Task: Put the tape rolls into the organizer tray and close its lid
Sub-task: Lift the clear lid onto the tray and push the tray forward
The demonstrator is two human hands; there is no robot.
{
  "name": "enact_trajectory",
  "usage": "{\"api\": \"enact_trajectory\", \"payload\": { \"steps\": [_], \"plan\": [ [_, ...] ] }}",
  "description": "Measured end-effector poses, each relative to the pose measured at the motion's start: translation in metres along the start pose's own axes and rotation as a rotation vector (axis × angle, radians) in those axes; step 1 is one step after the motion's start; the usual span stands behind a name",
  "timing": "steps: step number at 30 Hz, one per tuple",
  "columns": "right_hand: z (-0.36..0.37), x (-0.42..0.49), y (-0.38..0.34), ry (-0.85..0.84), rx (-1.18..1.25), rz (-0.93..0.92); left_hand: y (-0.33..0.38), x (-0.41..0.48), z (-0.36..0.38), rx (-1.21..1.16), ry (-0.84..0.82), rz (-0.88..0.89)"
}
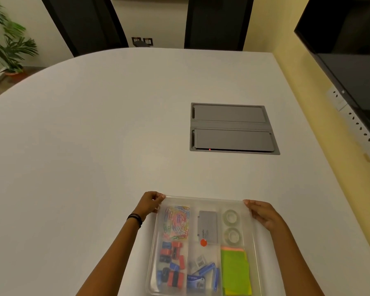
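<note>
A clear plastic organizer tray (153, 259) lies at the table's near edge, with its translucent lid (203, 201) lying flat over it. Through the lid I see two clear tape rolls (231, 217) (233, 235) in the far right compartment. My left hand (151, 202) pinches the lid's far left corner. My right hand (263, 212) grips the lid's far right corner. Other compartments hold coloured paper clips, red and blue sharpeners, a grey box, staple boxes and green sticky notes.
The white table (94, 135) stretches ahead. A grey recessed cable hatch (233, 129) sits in it, right of centre. A dark screen (350, 50) and a socket strip (359, 129) line the right wall. Two dark chairs stand at the far side, a plant at far left.
</note>
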State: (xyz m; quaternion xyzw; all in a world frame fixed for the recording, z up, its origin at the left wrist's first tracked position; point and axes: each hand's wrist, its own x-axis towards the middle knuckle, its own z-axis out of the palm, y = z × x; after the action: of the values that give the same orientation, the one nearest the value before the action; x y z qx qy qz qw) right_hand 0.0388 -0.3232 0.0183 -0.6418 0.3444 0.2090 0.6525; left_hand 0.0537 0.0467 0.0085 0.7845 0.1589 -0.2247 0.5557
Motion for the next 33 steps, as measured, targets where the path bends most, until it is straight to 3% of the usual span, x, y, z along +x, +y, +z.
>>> {"api": "enact_trajectory", "payload": {
  "steps": [6, 15, 17, 20, 23, 25, 33],
  "plan": [
    [0.010, 0.012, -0.011, -0.002, 0.073, 0.008, 0.006, 0.007, -0.002, 0.008, 0.038, 0.011],
    [0.014, 0.020, -0.009, -0.039, 0.299, 0.107, 0.008, 0.012, -0.008, 0.122, -0.046, 0.042],
    [0.014, 0.020, -0.007, -0.011, 0.296, 0.088, 0.009, 0.010, -0.002, 0.323, 0.090, 0.175],
    [0.015, 0.018, -0.002, 0.040, 0.257, 0.044, 0.006, 0.001, 0.024, 0.628, 0.289, 0.557],
    [0.016, 0.015, 0.002, 0.080, 0.234, -0.009, -0.001, -0.008, 0.058, 0.818, 0.081, 0.793],
    [0.017, 0.012, 0.003, 0.090, 0.242, -0.042, -0.006, -0.010, 0.075, 0.963, -0.032, 0.875],
    [0.020, 0.009, 0.003, 0.103, 0.271, -0.069, -0.013, -0.006, 0.088, 1.048, -0.014, 0.865]
  ]
}}
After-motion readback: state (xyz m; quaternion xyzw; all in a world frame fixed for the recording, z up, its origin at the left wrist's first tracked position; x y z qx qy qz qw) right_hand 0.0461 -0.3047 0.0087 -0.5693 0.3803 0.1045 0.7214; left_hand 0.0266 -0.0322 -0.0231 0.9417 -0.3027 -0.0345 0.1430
